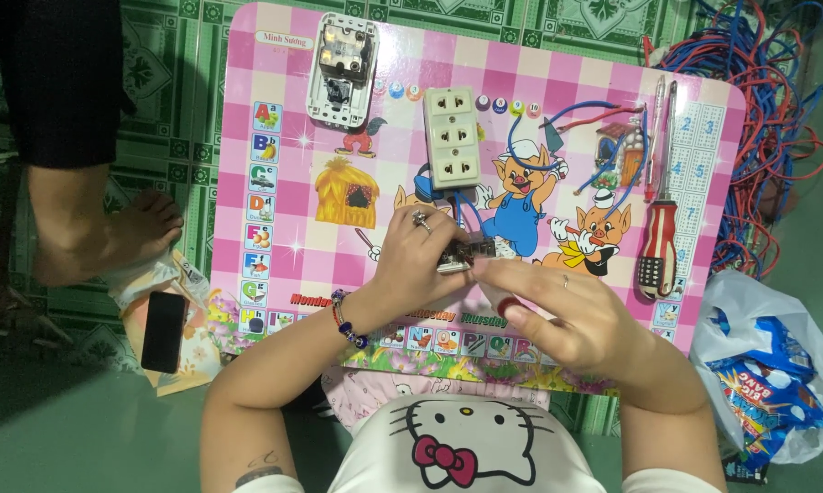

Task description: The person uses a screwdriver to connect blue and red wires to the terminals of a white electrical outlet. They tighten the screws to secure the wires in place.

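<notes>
Both hands pinch small part (socket strip just beyond)

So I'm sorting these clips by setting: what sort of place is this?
Probably a home floor used as a small electrical workbench: a pink children's lap table on green patterned tiles, with a tangle of wires and a socket strip.

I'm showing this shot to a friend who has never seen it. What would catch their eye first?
Likely the bright pink cartoon table filling the middle, with a cream socket strip lying near its top. Just below, the left hand and right hand meet over a small metal part. A red-handled screwdriver lies at the right edge, beside a tangle of red and blue wires on the floor.
</notes>
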